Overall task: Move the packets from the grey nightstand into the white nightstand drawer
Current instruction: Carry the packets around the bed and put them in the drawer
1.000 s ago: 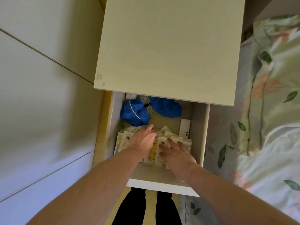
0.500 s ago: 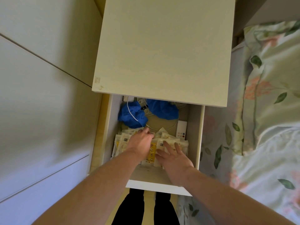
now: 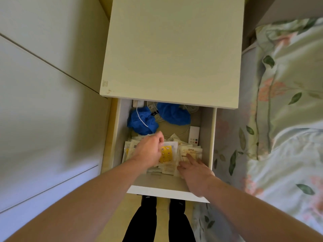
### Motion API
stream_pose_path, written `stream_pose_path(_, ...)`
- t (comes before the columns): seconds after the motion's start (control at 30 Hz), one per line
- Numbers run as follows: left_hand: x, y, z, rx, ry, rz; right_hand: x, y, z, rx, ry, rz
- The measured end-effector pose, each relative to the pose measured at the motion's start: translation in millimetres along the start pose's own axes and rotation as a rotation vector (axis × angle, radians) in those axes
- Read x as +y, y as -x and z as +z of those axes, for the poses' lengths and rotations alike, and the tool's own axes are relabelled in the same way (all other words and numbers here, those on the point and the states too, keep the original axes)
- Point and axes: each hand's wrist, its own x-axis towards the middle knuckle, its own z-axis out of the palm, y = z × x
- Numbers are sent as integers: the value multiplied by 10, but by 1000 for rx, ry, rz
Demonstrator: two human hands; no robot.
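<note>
While both arms reach down into the open drawer [image 3: 207, 137] of the white nightstand [image 3: 172, 49], the packets [image 3: 191, 151] lie in a loose, overlapping heap across the drawer's near half. The left hand [image 3: 150, 151] rests on the heap's left and middle, its fingers curled down onto the packets beside a packet with a yellow panel [image 3: 166, 153]; whether they pinch one cannot be told. The right hand [image 3: 195, 169] lies flat on the heap's right side, fingers straight and slightly apart, the index finger touching a cream packet printed with characters.

Behind the heap, toward the back of the drawer, two bunches of blue cloth [image 3: 142, 122] sit side by side, crossed by a thin white cable [image 3: 142, 120] that runs from a white plug at the back left corner. A white remote control [image 3: 194, 135] with coloured buttons lies along the right wall, its near end just beside the packets. The nightstand's top overhangs the back of the drawer and hides what lies beneath it.

A floral bedspread [image 3: 283, 119] fills the right side, white cabinet doors [image 3: 43, 102] the left, and dark trouser legs [image 3: 145, 224] stand below the drawer front.
</note>
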Motion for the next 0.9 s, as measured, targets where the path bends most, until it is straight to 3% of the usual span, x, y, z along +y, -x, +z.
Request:
stream_pose_path(0.13, -138, 40, -366, 85, -24, 44, 3, 14, 17, 1, -53, -9)
stream_pose_path(0.3, -341, 121, -542, -182, -367, -20, -11, -17, -27, 3, -88, -17)
stream_pose_path(0.43, -412, 173, -394, -263, -484, -30, -40, -14, -45, 23, -114, -38)
stream_pose_path(0.73, -567, 404, -156, -135, -287, -157, -100, 94, -85, 41, -261, -45)
stream_pose_path(0.9, -295, 724, -412, -155, -225, -201, -146, 504, -124, 172, -614, 55)
